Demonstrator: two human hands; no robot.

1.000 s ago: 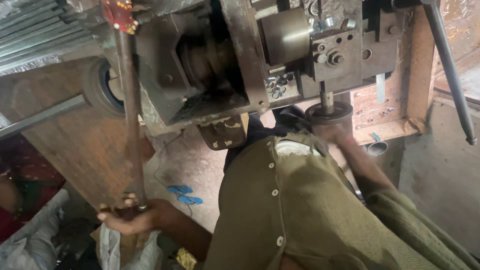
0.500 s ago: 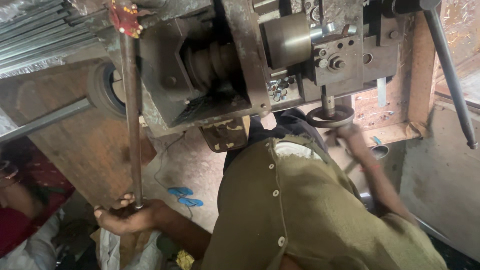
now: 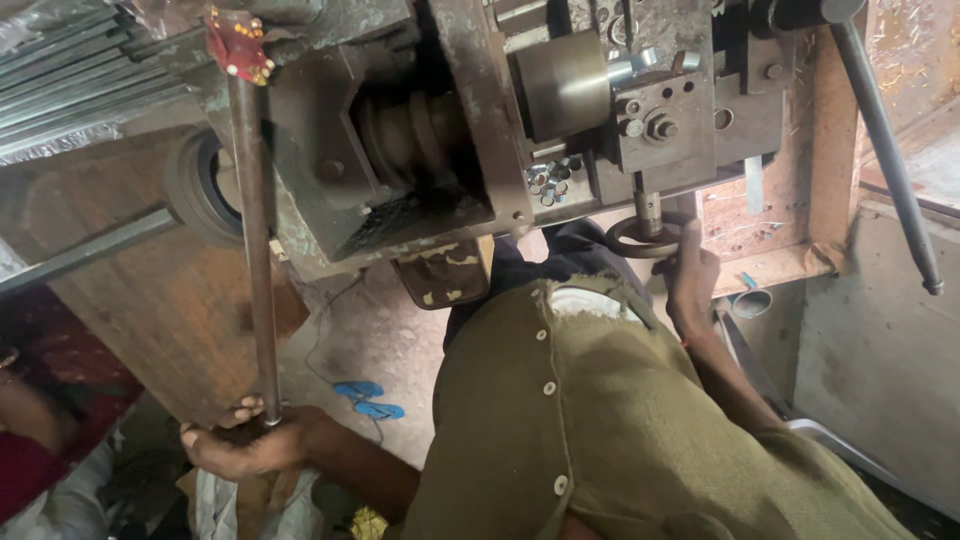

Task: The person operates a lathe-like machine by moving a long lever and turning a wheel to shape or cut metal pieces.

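Single head cam, looks steeply down, close over torso at machine [image 3: 480, 130] & floor.

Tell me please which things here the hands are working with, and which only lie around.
In use:
left hand gripping the long rusty rod
right hand on the small handwheel

Lying about:
blue sandals
loose bolts
short pipe

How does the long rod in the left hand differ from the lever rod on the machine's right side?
The long rod stands nearly upright, rusty brown, with a red ornament at its top; the left hand grips its lower end. The lever rod slants, looks darker grey, and hangs untouched. The right hand is at the small handwheel instead. Both are slim, straight metal bars.
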